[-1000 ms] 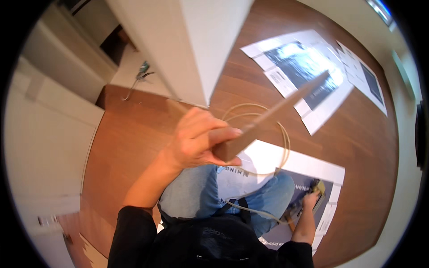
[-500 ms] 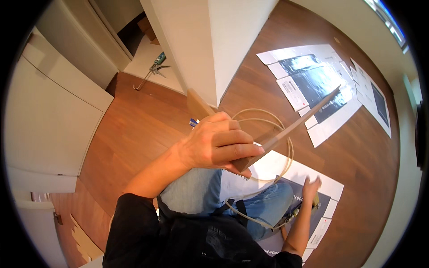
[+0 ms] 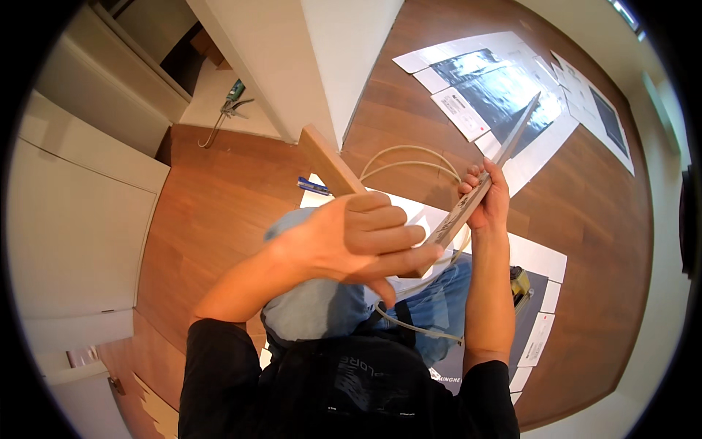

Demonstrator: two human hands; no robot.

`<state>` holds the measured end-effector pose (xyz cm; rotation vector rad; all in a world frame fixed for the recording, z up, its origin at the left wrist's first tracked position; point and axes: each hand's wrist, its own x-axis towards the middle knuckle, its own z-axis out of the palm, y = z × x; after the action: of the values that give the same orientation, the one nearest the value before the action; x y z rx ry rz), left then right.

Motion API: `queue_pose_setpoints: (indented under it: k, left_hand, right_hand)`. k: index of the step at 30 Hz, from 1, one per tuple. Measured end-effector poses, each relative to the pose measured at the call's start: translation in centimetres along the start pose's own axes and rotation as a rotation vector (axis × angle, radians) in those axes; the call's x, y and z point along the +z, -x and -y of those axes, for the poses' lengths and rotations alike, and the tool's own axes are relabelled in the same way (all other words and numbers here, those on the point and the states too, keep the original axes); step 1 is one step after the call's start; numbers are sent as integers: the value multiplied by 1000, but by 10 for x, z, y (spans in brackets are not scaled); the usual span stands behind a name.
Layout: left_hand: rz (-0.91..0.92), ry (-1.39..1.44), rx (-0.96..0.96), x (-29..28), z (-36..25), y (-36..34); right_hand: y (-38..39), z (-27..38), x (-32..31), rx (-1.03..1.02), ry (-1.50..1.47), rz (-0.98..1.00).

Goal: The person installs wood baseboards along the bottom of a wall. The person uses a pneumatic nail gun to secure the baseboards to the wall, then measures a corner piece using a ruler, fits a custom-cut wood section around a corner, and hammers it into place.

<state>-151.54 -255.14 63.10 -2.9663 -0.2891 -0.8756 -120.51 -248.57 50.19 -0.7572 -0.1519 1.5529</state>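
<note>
My left hand (image 3: 369, 241) has curled fingers around the near end of a long wooden strip (image 3: 455, 216), its thumb pointing down. A shorter wooden piece (image 3: 329, 162) rises behind that hand; whether the two are joined is hidden. My right hand (image 3: 486, 194) grips the strip farther along, fingers wrapped round it. Below the hands are my jeans-clad legs (image 3: 289, 314) and an opened white-and-grey cardboard sheet (image 3: 545, 260). A yellow nail gun (image 3: 521, 282) lies beside my right forearm. A pale hose (image 3: 417, 150) loops beyond the hands, and a blue tool (image 3: 313, 186) lies beside it.
Two opened cardboard boxes (image 3: 468, 113) (image 3: 610, 135) lie on the wooden floor (image 3: 190, 219) at back right. A white wall corner (image 3: 307, 73) stands ahead. A caulking gun (image 3: 228, 110) rests by the doorway at back left. White cabinet doors (image 3: 80, 205) are at left.
My right hand has left the nail gun and risen to grip the long strip. My left hand has shifted slightly right with the wood, and its thumb has dropped below the strip.
</note>
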Motion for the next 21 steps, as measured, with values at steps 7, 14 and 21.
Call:
queue_pose_setpoints:
  k: [7, 14, 21]
  left_hand:
    - [-397, -148, -529, -16, 19, 30]
    - [-456, 554, -978, -21, 36, 78]
    - [-496, 997, -1281, -16, 68, 169]
  right_hand:
    - [10, -2, -3, 13, 7, -37]
    - [3, -20, -10, -21, 119, -110]
    - [-8, -45, 8, -167, 333, -84]
